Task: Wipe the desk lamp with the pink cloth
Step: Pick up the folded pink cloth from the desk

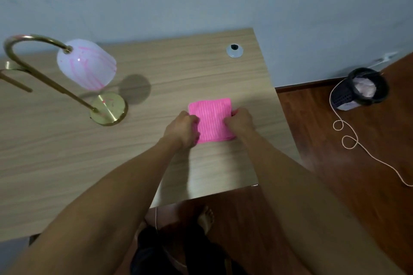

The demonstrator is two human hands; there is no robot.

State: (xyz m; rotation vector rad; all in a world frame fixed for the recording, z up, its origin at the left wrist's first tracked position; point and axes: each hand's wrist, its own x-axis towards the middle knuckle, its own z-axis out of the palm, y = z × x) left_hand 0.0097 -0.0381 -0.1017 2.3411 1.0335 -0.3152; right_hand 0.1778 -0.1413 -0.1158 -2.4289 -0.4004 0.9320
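A folded pink cloth (212, 118) lies flat on the wooden desk (67, 163) near its right edge. My left hand (183, 128) grips the cloth's left side and my right hand (239, 120) grips its right side. The desk lamp stands at the far left, well apart from both hands: a white shade (86, 63) streaked with pink marks, a curved brass neck (26, 40) and a round brass base (109, 108) with pink specks on it.
A round cable grommet (234, 50) sits at the desk's back right. On the wooden floor to the right stands a dark waste basket (359, 89), with a light cord (348, 138) looping beside it. My foot (205, 219) shows below the desk's front edge.
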